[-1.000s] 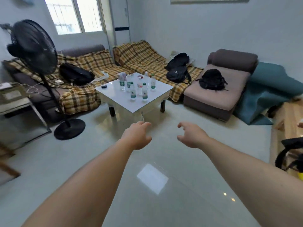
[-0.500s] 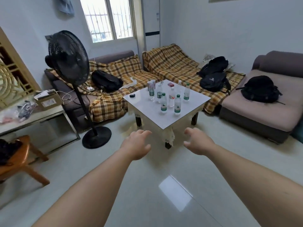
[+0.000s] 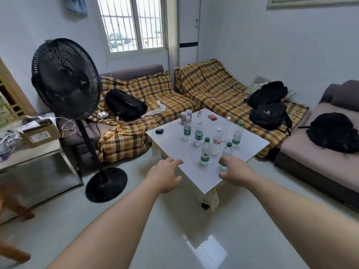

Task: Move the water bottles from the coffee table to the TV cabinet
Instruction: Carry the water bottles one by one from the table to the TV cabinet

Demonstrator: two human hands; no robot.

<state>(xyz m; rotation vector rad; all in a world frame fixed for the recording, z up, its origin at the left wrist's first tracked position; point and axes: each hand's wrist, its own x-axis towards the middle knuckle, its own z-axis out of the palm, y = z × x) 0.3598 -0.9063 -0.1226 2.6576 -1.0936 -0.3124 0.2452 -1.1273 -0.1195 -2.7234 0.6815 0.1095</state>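
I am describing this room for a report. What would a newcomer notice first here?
Two bare arms stretch forward, the left hand and right hand at the near edge of the white table. Water bottles stand clustered on it. A big black fan stands at left, before a plaid sofa.

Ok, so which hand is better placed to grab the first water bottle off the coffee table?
Right, I'd say. The right hand sits in front of the nearest green-capped bottle, fingers curved either side of it. The left hand hovers at the coffee table edge, with a gap to the other near bottle.
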